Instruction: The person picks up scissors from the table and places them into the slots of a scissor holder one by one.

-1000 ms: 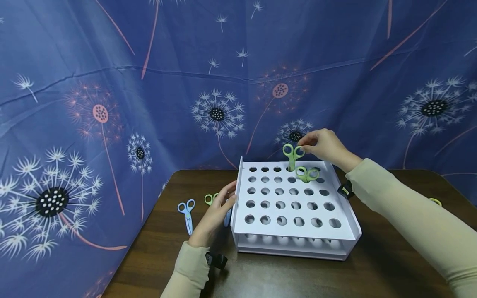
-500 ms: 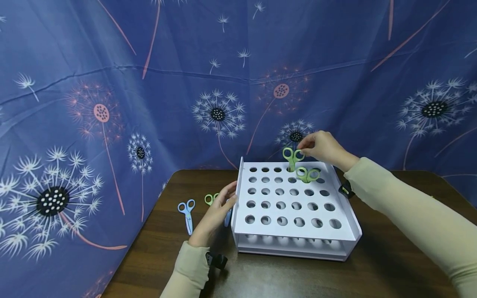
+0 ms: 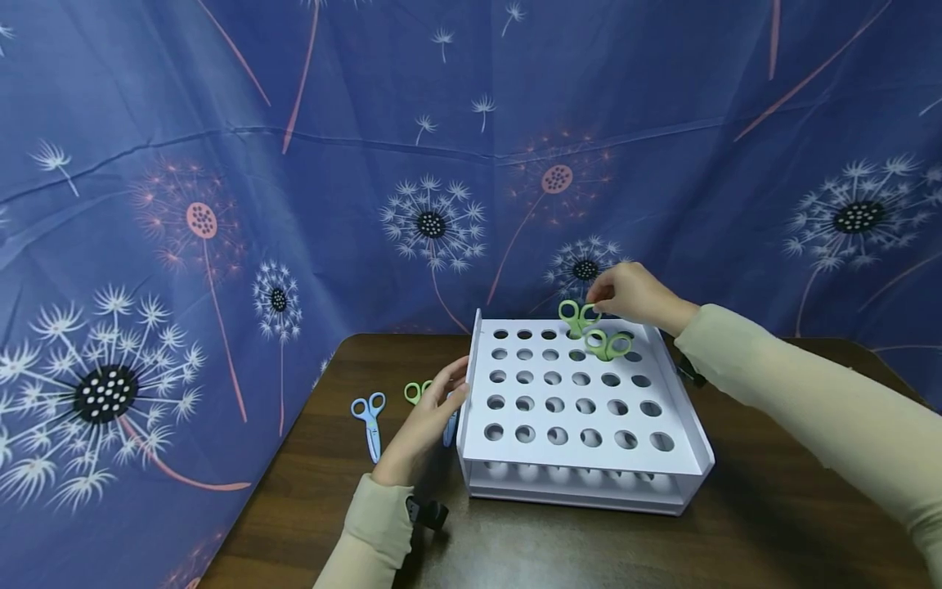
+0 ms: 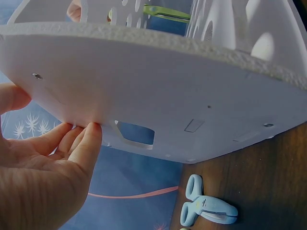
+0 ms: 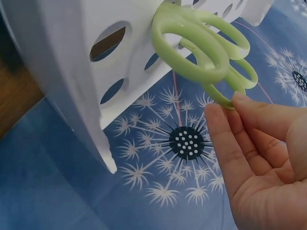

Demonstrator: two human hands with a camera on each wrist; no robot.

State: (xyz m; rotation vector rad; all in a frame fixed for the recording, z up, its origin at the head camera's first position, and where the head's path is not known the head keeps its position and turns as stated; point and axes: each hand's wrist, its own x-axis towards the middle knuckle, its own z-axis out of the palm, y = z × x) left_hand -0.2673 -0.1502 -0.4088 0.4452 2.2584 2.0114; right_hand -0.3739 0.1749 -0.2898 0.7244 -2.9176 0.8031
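Note:
My right hand [image 3: 636, 296] pinches one handle loop of a pair of green scissors [image 3: 569, 313] between thumb and fingertips. Those scissors stand blades down in a back-row hole of the white rack [image 3: 545, 451]. Just in front, a second pair of green scissors [image 3: 605, 348] sits in another hole, only its handles showing on top. In the right wrist view this pair [image 5: 189, 45] partly covers the held one. My left hand [image 3: 423, 425] touches the rack's left side panel [image 4: 120, 86] with thumb and fingertips. A green blade [image 4: 168, 13] shows under the perforated top.
Left of the rack, blue scissors [image 3: 371, 429] lie on the dark wooden table [image 3: 309, 499]. Another green pair [image 3: 414, 393] and another blue pair [image 3: 450, 429] are partly hidden by the left hand. A blue dandelion-patterned cloth [image 3: 331, 204] hangs behind and at the left.
My right hand has moved down with the green scissors, whose blades have sunk deeper into the back-row hole. The left hand has stayed at the rack's side.

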